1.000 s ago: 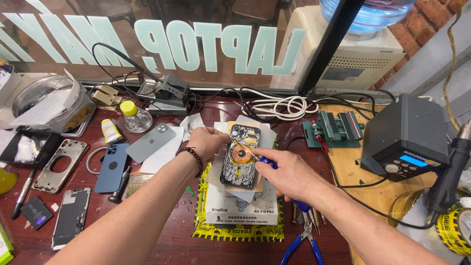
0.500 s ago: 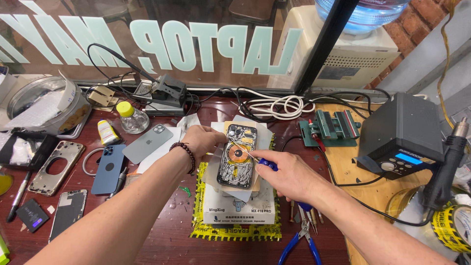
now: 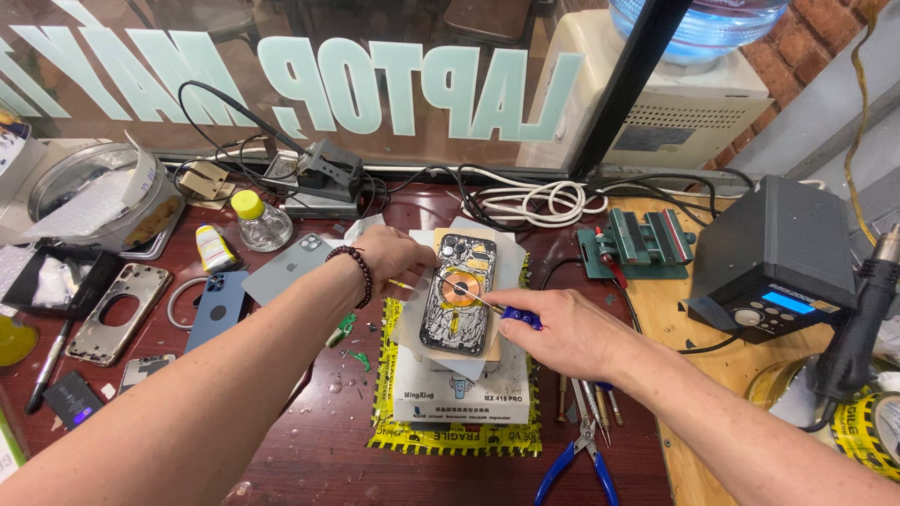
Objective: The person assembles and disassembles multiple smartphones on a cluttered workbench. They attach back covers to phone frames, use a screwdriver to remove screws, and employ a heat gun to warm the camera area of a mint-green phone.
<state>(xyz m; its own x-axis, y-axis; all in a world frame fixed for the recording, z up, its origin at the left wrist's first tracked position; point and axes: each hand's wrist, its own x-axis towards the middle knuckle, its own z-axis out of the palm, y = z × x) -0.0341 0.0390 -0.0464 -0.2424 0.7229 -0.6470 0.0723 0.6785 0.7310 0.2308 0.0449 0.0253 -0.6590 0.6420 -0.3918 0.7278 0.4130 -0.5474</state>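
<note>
The dark red bench (image 3: 281, 450) carries many things, and the biggest is the black soldering station (image 3: 773, 258) with a small blue display, standing on a wooden board at the right edge. Along the far edge lie a coil of white cable (image 3: 548, 201) and a green clamp fixture (image 3: 647, 239). In the middle of the bench sits a white heating pad (image 3: 459, 394) bordered with yellow tape, and on it lies the opened phone back housing (image 3: 459, 292), its inner side up, with a round copper coil in the centre. At the left edge rest a metal phone frame (image 3: 117, 309) and a blue phone back (image 3: 214, 309), and near them stands a small bottle with yellow cap (image 3: 255, 220). The left hand (image 3: 394, 258), with a bead bracelet on the wrist, presses its fingers on the left side of the housing and holds it steady. The right hand (image 3: 562, 333) is closed around a thin tool with blue handle (image 3: 487, 305), whose metal tip touches the coil. Blue pliers (image 3: 581, 454) lie at the near edge, just beside the pad.
</note>
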